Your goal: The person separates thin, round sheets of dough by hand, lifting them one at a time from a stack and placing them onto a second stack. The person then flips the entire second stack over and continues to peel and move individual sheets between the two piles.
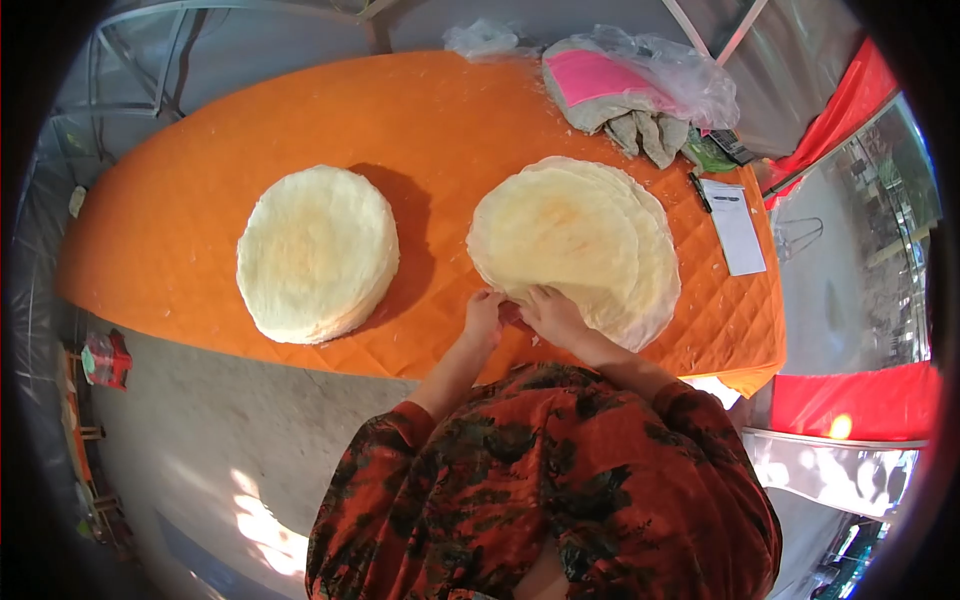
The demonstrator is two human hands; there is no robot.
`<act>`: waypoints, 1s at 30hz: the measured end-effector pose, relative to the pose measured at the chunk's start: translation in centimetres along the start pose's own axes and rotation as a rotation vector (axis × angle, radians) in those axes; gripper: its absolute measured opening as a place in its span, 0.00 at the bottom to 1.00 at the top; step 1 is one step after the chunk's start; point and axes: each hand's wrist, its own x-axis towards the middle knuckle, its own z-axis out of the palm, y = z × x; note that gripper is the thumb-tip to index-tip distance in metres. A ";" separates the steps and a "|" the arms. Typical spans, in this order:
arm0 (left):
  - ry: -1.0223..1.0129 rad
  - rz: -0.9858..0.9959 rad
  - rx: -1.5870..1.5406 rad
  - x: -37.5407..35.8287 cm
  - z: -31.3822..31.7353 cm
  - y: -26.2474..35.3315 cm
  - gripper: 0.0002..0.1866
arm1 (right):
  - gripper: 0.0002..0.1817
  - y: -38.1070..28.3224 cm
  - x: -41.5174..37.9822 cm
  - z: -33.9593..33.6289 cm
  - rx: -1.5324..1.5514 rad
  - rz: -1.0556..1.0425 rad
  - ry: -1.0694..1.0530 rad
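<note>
Thin round flatbreads point(560, 225) lie overlapped in a loose pile on the orange cloth, right of centre. At the pile's near left edge, my left hand point(485, 315) has its fingers closed in a pinch; whatever is between them is too small to make out. Just to its right, my right hand point(552, 315) grips the near edge of the top flatbread, fingertips over its surface. The two hands nearly touch. A tall, neat stack of flatbreads point(315, 250) stands apart on the left.
An orange-covered table point(440, 130) spans the view. At its back right lie a grey and pink cloth point(610, 85), clear plastic bags point(690, 80) and a dark device. A white notepad point(733, 228) with a pen rests at the right edge. A red stool point(112, 360) stands at left.
</note>
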 end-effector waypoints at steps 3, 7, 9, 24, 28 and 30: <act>-0.003 0.004 0.020 -1.2 2.1 1.0 0.06 | 0.16 -0.2 0.7 -0.6 -0.048 0.079 -0.117; -0.036 -0.020 -0.136 -0.7 2.7 1.3 0.13 | 0.10 3.5 9.1 -5.9 -0.218 0.295 -0.234; -0.045 -0.070 -0.188 0.1 1.8 0.6 0.18 | 0.10 3.9 12.7 -12.7 -0.315 0.059 -0.049; -0.435 -0.362 -0.352 1.4 7.3 -1.4 0.44 | 0.32 11.3 -10.1 -14.2 -0.246 0.229 -0.276; -0.426 -0.355 -0.289 1.6 8.4 -2.1 0.39 | 0.37 3.4 -6.1 -10.0 -0.030 0.201 -0.116; -0.366 -0.374 -0.174 1.4 8.6 -2.2 0.36 | 0.37 3.2 -4.1 -6.7 -0.229 0.208 -0.080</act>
